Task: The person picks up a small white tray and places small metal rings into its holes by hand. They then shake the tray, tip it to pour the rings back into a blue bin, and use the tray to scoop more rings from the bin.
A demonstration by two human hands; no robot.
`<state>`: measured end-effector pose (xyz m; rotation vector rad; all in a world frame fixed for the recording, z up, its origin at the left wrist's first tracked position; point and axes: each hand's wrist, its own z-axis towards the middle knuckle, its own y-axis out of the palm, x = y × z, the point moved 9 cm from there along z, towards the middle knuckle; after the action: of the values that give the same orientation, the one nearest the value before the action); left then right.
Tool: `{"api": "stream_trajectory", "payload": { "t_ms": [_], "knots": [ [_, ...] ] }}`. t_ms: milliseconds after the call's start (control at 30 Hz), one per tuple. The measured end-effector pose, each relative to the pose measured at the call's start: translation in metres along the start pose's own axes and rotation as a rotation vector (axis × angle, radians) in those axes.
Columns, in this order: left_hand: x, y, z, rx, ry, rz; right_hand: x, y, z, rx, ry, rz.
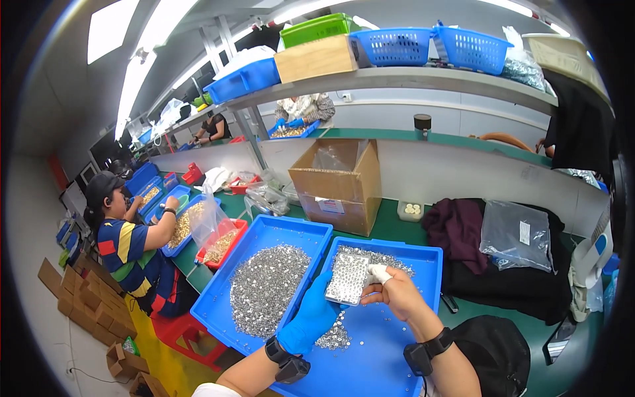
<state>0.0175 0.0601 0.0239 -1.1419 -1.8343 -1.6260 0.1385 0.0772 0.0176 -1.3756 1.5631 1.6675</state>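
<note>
Over the right blue tray, my left hand, in a blue glove, grips the left edge of a small rectangular plate covered with small metal pieces in rows. At its right edge is my right hand, bare with white coverings on its fingertips, fingers closed against the plate's side. Loose small metal rings lie in the tray below, and more sit behind the plate. The left blue tray holds a large heap of similar silvery pieces.
A cardboard box stands behind the trays. To the right lie dark clothing, a clear plastic bag and a black bag. A co-worker sits at the left by a red bin. Overhead runs a shelf with baskets.
</note>
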Motion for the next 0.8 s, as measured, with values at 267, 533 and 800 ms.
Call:
{"api": "stream_trajectory", "payload": {
  "t_ms": [267, 533, 800],
  "knots": [
    [0.003, -0.002, 0.006, -0.065, 0.022, -0.024, -0.004, 0.022, -0.01, -0.097, -0.033, 0.177],
    [0.022, 0.004, 0.021, -0.132, 0.129, 0.194, 0.002, 0.016, -0.003, -0.07, -0.048, 0.269],
    [0.047, 0.081, 0.02, -0.187, 0.778, 1.775, 0.005, 0.016, 0.0, -0.06, -0.069, 0.186]
  ]
}}
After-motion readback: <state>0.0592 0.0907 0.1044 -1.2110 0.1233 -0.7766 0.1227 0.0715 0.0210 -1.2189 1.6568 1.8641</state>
